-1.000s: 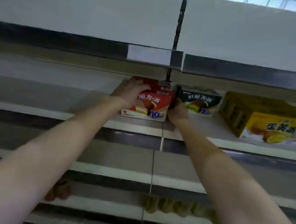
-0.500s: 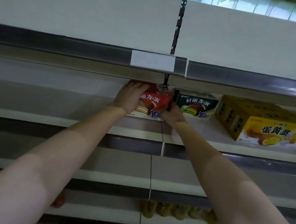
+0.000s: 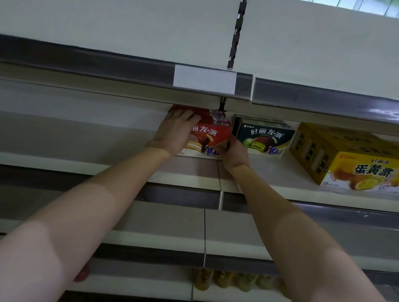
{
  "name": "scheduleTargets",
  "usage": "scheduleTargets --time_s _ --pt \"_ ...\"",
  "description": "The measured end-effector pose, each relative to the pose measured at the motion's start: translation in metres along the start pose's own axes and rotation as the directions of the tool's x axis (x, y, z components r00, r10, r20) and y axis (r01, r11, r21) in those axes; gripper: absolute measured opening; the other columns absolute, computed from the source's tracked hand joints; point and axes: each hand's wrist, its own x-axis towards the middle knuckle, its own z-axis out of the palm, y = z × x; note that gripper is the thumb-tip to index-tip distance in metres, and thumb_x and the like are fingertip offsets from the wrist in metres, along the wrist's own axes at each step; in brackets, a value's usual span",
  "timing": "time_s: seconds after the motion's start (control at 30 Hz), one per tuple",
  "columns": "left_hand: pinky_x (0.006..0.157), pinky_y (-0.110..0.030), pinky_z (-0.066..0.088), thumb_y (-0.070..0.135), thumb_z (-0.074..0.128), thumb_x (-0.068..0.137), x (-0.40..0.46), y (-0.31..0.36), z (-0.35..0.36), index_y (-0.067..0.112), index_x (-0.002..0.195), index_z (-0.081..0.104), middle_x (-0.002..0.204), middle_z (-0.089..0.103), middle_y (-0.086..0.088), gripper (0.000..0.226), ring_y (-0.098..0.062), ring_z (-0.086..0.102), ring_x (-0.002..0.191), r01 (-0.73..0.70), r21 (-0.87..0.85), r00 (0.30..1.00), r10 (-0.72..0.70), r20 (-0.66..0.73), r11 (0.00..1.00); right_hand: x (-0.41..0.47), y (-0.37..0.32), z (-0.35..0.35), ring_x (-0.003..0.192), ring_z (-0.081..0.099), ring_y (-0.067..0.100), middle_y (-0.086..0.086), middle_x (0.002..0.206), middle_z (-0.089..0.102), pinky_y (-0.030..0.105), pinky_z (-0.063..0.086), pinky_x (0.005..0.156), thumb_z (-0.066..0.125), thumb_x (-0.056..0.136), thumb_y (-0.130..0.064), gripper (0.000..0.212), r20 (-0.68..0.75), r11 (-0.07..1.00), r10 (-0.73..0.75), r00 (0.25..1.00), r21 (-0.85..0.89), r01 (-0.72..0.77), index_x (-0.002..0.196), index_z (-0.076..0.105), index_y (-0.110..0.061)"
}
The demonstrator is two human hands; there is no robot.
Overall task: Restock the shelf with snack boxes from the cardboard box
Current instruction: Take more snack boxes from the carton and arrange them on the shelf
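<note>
Red cardboard snack boxes (image 3: 206, 136) printed with a cream-filled cake sit stacked at the centre of the frame, on the pale metal shelf (image 3: 117, 169), right at the seam where two shelf panels meet. Your left hand (image 3: 174, 133) is spread over the left face and top of the upper red box, fingers curled onto it, so that grip holds the box. Your right hand (image 3: 233, 154) is at the lower right corner of the stack; its fingers are tucked behind the box edge, and you cannot tell from here whether that grip is closed on the box or only pressing against it.

The upper box looks tilted, its front face angled against the one below. If you let go before it lies flat, it could slide forward off the stack and fall. Headroom looks tight: the top of the stack is close under the grey price rail (image 3: 79, 64) of the shelf above, so pushing upward or inward too fast could jam or dent a corner.

Just right of your right hand stands the dark green snack box (image 3: 264, 138). A sideways shove could knock it askew or pinch your fingers between the two. The yellow carton of egg-yolk pies (image 3: 354, 164) at the right of the frame is well apart and at little risk.

The cardboard supply box is out of view.
</note>
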Motion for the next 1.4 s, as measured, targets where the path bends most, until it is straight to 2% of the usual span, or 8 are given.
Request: scheduleTargets --time_s 0.2,0.4,0.53,0.67,0.83,1.0,1.23,1.4 --pt "0.114 -0.042 0.025 0.040 0.065 0.090 -0.002 0.000 0.004 0.020 0.147 0.041 0.145 0.046 -0.009 0.065 -0.033 0.040 0.134 -0.010 0.082 1.000 0.009 0.019 0.997 0.002 0.005 -0.002 0.116 0.060 0.030 0.013 0.126 0.066 0.028 0.042 0.086 0.067 0.095 -0.027 0.042 0.026 0.999 0.014 1.000 0.050 -0.015 0.131 0.057 -0.011" --pt "0.117 -0.047 0.022 0.035 0.069 0.087 0.001 0.008 0.000 0.017 0.142 0.047 0.141 0.049 -0.011 0.061 -0.035 0.043 0.131 0.006 0.116 0.999 -0.011 0.037 0.993 0.005 0.000 0.002 0.116 0.060 0.032 0.015 0.128 0.064 0.029 0.042 0.085 0.058 0.100 -0.024 0.038 0.028 0.998 0.057 0.998 0.009 -0.057 0.135 0.053 -0.010" --pt "0.118 -0.049 0.021 0.029 0.066 0.088 0.003 0.020 -0.005 0.011 0.137 0.049 0.137 0.051 -0.015 0.055 -0.036 0.045 0.127 0.011 0.210 0.998 -0.024 0.062 0.978 0.002 -0.004 0.000 0.114 0.059 0.035 0.018 0.124 0.064 0.038 0.047 0.091 0.052 0.102 -0.026 0.037 0.037 0.988 0.095 0.995 -0.123 -0.090 0.133 0.051 -0.007" --pt "0.110 -0.049 0.029 0.026 0.066 0.087 0.000 0.029 -0.011 0.008 0.135 0.051 0.141 0.045 -0.016 0.054 -0.035 0.038 0.131 0.017 0.316 1.000 -0.019 0.003 0.949 -0.008 -0.004 -0.008 0.111 0.059 0.034 0.016 0.121 0.063 0.041 0.050 0.092 0.052 0.099 -0.021 0.033 0.047 0.945 0.072 0.996 -0.322 -0.054 0.130 0.051 -0.011" --pt "0.107 -0.050 0.038 0.022 0.076 0.081 -0.011 0.052 -0.022 0.013 0.146 0.032 0.144 0.039 -0.019 0.079 -0.039 0.044 0.128 0.104 0.184 0.993 -0.112 0.033 0.978 -0.024 -0.001 -0.024 0.112 0.057 0.033 0.015 0.121 0.061 0.044 0.050 0.093 0.052 0.098 -0.018 0.031 0.093 0.898 0.073 0.993 -0.439 -0.025 0.129 0.052 -0.016" --pt "0.091 -0.044 0.048 0.002 0.066 0.084 -0.021 0.088 -0.030 0.011 0.145 0.035 0.145 0.033 -0.016 0.068 -0.037 0.050 0.119 0.156 0.117 0.978 -0.170 0.121 0.981 -0.045 0.004 -0.053 0.105 0.060 0.034 0.017 0.114 0.063 0.037 0.047 0.081 0.051 0.098 -0.021 0.024 0.121 0.912 0.090 0.989 -0.410 -0.033 0.117 0.060 -0.009" --pt "0.070 -0.038 0.051 0.014 0.056 0.091 -0.031 0.193 -0.035 0.014 0.098 0.062 0.103 0.061 -0.012 0.009 -0.031 0.063 0.091 -0.011 -0.145 0.990 0.031 0.137 0.989 -0.113 0.049 -0.138 0.093 0.062 0.035 0.018 0.101 0.067 0.031 0.041 0.070 0.052 0.094 -0.016 0.012 0.003 0.953 -0.007 1.000 -0.303 0.008 0.097 0.061 -0.009" --pt "0.071 -0.036 0.053 0.013 0.058 0.089 -0.036 0.316 -0.019 0.014 0.095 0.067 0.089 0.064 -0.012 0.010 -0.032 0.064 0.086 -0.136 -0.266 0.945 0.206 0.255 0.954 -0.186 0.125 -0.218 0.096 0.060 0.035 0.017 0.104 0.063 0.035 0.042 0.073 0.051 0.096 -0.016 0.014 -0.070 0.925 -0.014 0.997 -0.380 -0.014 0.104 0.058 -0.007"
